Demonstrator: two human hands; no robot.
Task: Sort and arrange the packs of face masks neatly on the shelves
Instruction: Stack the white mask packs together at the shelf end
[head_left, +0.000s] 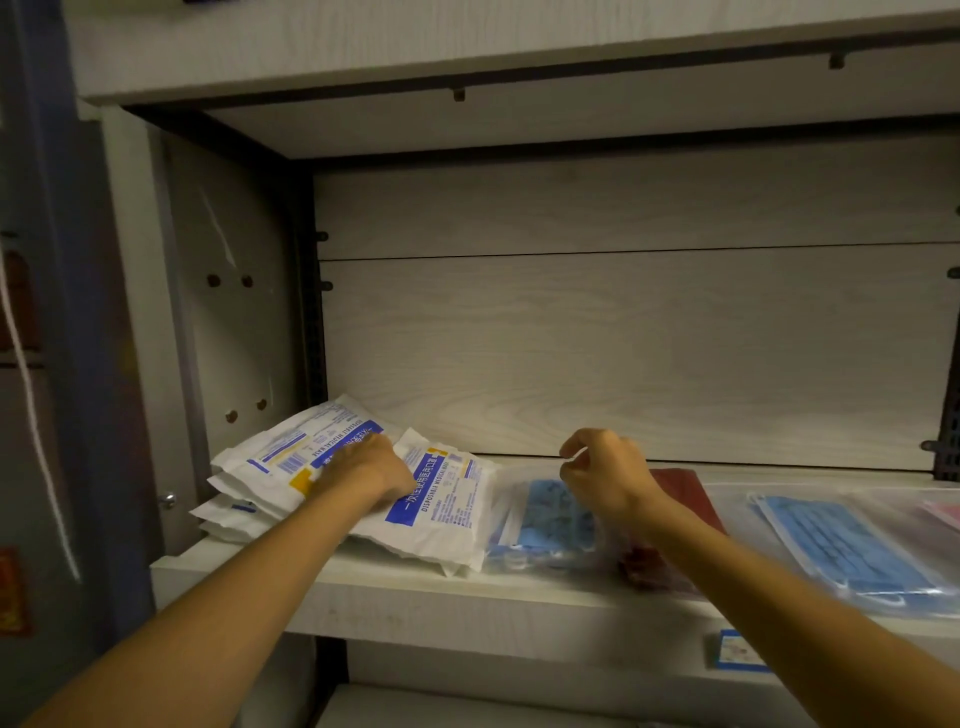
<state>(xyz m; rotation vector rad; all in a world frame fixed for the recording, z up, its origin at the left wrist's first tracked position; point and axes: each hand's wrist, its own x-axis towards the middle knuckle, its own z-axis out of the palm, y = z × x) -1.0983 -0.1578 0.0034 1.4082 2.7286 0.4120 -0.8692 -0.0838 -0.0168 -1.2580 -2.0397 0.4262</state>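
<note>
A pale wood-grain shelf (415, 587) sits in a dim cabinet, its back panel bare.

Head view: sorting looks partly done. At 9 o'clock, white packs of masks (291, 467) lie in a loose, fanned stack by the side wall; I count at least four, though the lower ones are hard to separate. One more white pack (441, 504) leans across that stack, askew. The left hand (363, 467) rests on these, fingers spread flat, gripping nothing. At 6 o'clock lies one clear pack of blue masks (550, 525). Above it hovers the right hand (602, 478), fingers curled and empty. Behind its wrist is one dark red pack (685, 493). At 3 o'clock lie another blue pack (841, 545) and a pink one (943, 512) at the edge.

Squaring the white stack and aligning the rest remain.
</note>
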